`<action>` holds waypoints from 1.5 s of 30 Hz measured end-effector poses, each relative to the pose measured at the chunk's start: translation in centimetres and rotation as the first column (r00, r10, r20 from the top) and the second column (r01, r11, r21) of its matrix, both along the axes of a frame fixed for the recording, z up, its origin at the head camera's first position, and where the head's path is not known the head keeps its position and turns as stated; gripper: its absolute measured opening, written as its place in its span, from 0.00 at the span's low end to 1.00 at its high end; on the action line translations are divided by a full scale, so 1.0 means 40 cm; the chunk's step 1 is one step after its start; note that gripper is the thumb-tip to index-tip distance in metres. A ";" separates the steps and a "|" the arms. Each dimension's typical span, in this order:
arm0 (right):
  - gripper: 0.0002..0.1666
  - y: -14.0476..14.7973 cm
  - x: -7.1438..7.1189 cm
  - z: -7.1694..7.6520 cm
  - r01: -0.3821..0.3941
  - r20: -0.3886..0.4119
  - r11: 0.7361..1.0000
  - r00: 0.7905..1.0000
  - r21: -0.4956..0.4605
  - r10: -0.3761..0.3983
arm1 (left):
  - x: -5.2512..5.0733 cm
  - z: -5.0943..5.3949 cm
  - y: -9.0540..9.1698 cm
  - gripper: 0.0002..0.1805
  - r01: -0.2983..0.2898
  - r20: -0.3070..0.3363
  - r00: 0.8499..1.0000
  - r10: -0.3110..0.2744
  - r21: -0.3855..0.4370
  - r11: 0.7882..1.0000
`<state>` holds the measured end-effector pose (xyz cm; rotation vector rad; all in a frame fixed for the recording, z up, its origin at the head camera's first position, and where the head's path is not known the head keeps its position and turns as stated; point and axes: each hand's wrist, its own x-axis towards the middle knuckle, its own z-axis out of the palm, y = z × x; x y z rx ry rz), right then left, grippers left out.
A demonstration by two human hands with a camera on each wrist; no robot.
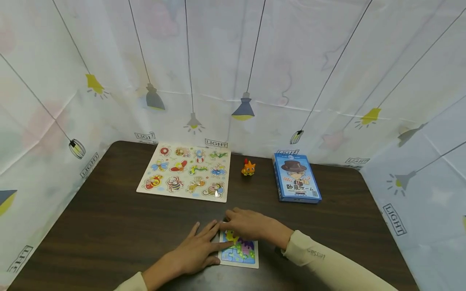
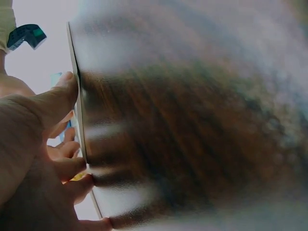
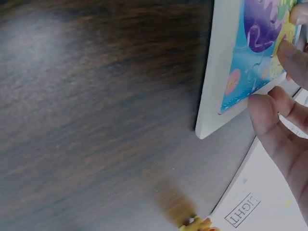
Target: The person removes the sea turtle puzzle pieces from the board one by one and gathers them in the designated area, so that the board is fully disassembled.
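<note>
Head: one left hand [image 1: 196, 251], one right hand [image 1: 248, 224] at one puzzle [image 1: 242, 254]

The wood-grained table [image 1: 91, 226] looks glossy, the puzzle [image 1: 242, 255] shiny, the backdrop [image 1: 214, 52] creased cloth.

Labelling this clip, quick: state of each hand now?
Left hand: open, touching the small puzzle.
Right hand: at its far edge; grip cannot be told.

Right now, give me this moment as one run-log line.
left hand: touching small puzzle | right hand: curled at its far edge, grip unclear | beyond: picture board, orange toy, blue box
</note>
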<state>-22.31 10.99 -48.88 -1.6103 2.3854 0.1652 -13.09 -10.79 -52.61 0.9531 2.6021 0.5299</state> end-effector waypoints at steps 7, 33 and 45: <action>0.24 0.002 0.001 -0.003 0.018 0.002 1.000 1.000 0.014 -0.018 | -0.001 0.000 0.001 0.32 -0.007 0.008 1.000 0.007 0.002 1.000; 0.24 -0.023 -0.012 0.010 -0.051 -0.036 0.997 0.998 0.064 0.053 | -0.001 -0.001 0.002 0.32 -0.015 0.023 1.000 0.016 -0.019 1.000; 0.28 0.015 -0.011 -0.003 -0.064 -0.043 0.998 0.997 0.013 0.065 | -0.005 -0.002 0.006 0.32 -0.010 0.031 0.999 0.011 -0.002 1.000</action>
